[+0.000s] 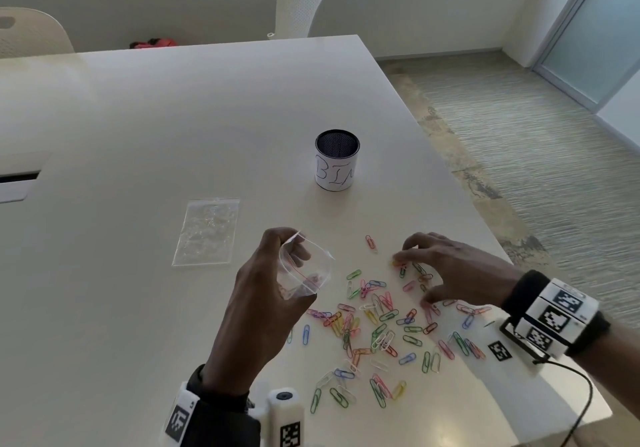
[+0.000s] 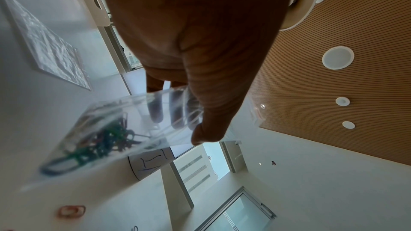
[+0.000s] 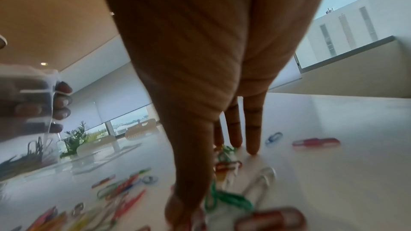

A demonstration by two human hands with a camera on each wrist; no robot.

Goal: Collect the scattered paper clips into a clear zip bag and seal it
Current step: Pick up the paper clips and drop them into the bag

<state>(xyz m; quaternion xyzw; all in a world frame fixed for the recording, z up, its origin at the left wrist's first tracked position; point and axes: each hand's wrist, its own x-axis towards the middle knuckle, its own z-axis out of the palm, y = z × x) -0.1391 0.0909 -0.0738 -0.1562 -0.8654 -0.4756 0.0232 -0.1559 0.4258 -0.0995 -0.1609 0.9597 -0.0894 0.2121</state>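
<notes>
Your left hand [image 1: 258, 304] grips clear zip bag [image 1: 304, 273] above table [image 1: 173, 117], mouth open, few clips inside. Your right hand [image 1: 450, 273], fingers spread, presses down on scattered paper clips [image 1: 374, 325], none pinched.

White table [image 1: 173, 117], plain and glossy. Clips [image 1: 377, 328] scattered across it near right in a mix: pink, red, green, blue, yellow, orange, white. One red clip [image 1: 371, 242] sits a little farther out on its own. Clear bag [image 1: 304, 275] with a thin red line across it; the clips seen through it in the left wrist view look dark green and blue. Second clear bag [image 1: 207, 231] lying left, crinkly and glinting. Cup [image 1: 336, 159]: black mesh, white label, dark handwritten letters. Wristbands [image 1: 554, 315] black, with white blocks carrying black-and-white square codes. Floor [image 1: 519, 127] striped grey-green. Chairs [image 1: 299, 4] white, perforated.
</notes>
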